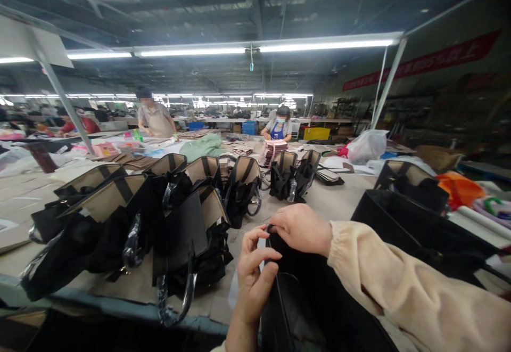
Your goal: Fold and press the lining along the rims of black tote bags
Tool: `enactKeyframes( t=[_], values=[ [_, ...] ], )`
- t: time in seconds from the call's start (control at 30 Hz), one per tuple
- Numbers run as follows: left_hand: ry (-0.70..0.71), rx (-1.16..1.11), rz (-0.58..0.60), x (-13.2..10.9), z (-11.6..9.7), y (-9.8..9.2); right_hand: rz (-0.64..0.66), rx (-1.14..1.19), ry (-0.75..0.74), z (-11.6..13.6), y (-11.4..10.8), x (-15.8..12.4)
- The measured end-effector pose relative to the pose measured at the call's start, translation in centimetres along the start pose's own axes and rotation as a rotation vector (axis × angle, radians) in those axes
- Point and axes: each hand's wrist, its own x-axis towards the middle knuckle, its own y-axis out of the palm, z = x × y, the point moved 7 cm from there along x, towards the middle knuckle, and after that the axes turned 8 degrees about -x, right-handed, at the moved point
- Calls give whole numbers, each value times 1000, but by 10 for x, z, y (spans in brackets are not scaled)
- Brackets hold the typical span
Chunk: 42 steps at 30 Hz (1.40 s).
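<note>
A black bag [319,299] stands in front of me, its dark opening toward me and its inside too dark to make out. At its far upper corner, my right hand [301,228] is closed, fingers bent down over the edge in a pinch. My left hand [255,275] is curled against the left side of that edge, its fingertips close to those of my right hand. Just what the fingertips grip is partly hidden. To the left, a black handbag [179,229] with a plastic-wrapped handle [187,293] sits on the table [107,293].
More black handbags with beige insides [115,195] crowd the left and middle of the table. Another large black bag [403,224] lies at right, near orange cloth [461,189] and a clear plastic bag [367,147]. Two co-workers [155,117] work across the table.
</note>
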Motion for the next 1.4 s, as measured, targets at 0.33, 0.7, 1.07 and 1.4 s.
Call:
enactKeyframes(
  t=[0.33,0.7,1.07,1.4],
  values=[
    [25,5,-35,0,2,1,73,212,38,-21,3,-15],
    [49,-28,-109,-1,4,3,13,190,64,-15,-3,-15],
    [27,5,-6,-1,5,4,-49,-44,106,-6,-2,-5],
    [42,16,-36,-4,6,4,45,241,44,-20,-2,-18]
  ],
)
